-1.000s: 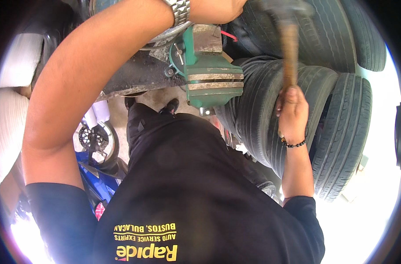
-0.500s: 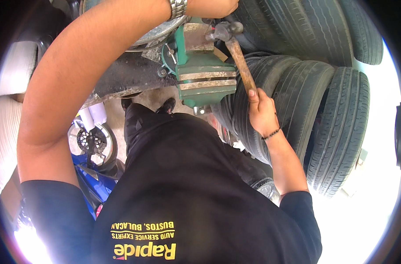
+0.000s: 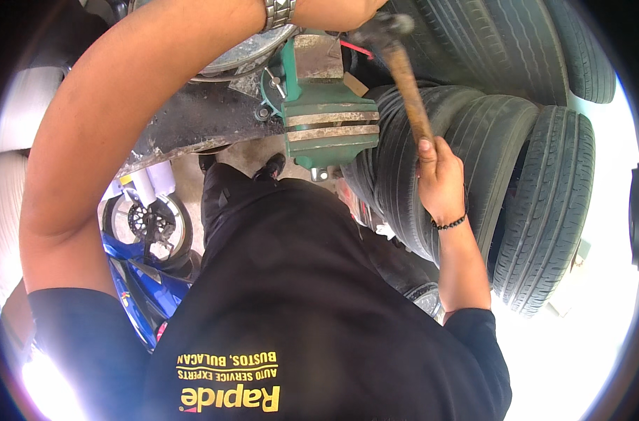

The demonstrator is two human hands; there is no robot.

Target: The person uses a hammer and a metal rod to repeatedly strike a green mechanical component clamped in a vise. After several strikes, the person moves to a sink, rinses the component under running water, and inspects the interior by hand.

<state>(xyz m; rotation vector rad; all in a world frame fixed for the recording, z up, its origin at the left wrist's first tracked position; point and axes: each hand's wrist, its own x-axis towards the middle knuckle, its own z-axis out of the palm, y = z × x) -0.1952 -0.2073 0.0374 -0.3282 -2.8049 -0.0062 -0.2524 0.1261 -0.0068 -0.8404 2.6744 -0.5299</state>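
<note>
My right hand (image 3: 440, 179) is wrapped round the lower wooden handle of a ball-peen hammer (image 3: 408, 90). The hammer's metal head, slightly blurred, is up near the far edge, close to my left hand (image 3: 339, 14). That hand reaches across above the green bench vise (image 3: 331, 133); the frame's edge cuts it off. Its fingers look curled, but what they hold is out of sight. Just below the fingers a thin red bar (image 3: 358, 49) shows; whether my hand touches it I cannot tell.
Stacked black tyres (image 3: 544, 210) crowd the right side, with more tyres (image 3: 495, 49) behind. The vise sits on a dark, grimy bench (image 3: 193, 126). A round metal piece (image 3: 242, 56) lies left of the vise. A blue motorcycle (image 3: 147, 281) stands at the lower left.
My right hand and the hammer have moved right, its head swinging away from the vise. The red bar now shows below my left hand, which has shifted only slightly.
</note>
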